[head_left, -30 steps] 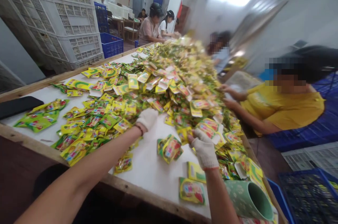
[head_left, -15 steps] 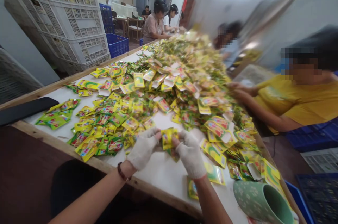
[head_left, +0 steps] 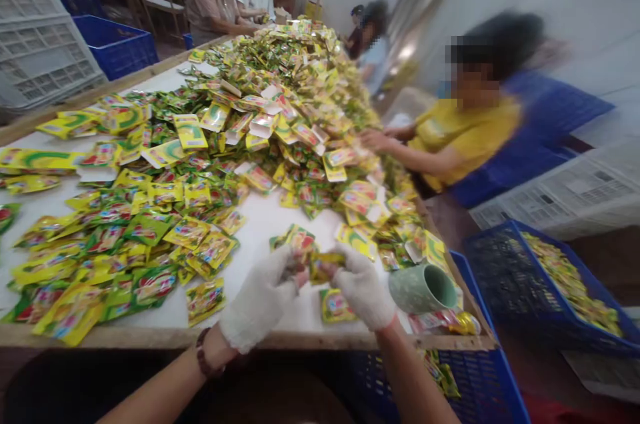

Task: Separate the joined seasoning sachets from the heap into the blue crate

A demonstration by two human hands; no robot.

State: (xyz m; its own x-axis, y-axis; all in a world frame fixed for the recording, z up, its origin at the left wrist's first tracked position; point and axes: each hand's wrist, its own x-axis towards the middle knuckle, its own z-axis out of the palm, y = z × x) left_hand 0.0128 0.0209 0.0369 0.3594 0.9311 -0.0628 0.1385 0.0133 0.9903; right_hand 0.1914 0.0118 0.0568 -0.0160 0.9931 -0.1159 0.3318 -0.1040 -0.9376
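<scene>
My left hand point(head_left: 263, 294), in a white fingerless-tipped glove with a beaded bracelet at the wrist, is closed at the fingertips on a small green, red and yellow packet point(head_left: 302, 240). Close beside it, my right hand point(head_left: 366, 287), gloved alike, pinches a small shiny yellow packet point(head_left: 323, 267). The two hands nearly meet above the white tabletop point(head_left: 260, 211). Beneath my right hand lies a flat yellow-green packet point(head_left: 336, 305). To the left of my left hand rests a single yellow packet point(head_left: 205, 301), near a spread of similar packets point(head_left: 150, 227).
A big heap of packets and small open boxes point(head_left: 280, 111) covers the table's middle. A green cup point(head_left: 423, 289) lies on its side near the right corner. Blue crates point(head_left: 540, 284) stand to the right. A co-worker in a yellow top point(head_left: 465, 137) sits across the right edge.
The view has swung right and down, bringing the right-hand crates into sight. My hands stay together at the table's front; a green-red packet now shows at my left fingers.
</scene>
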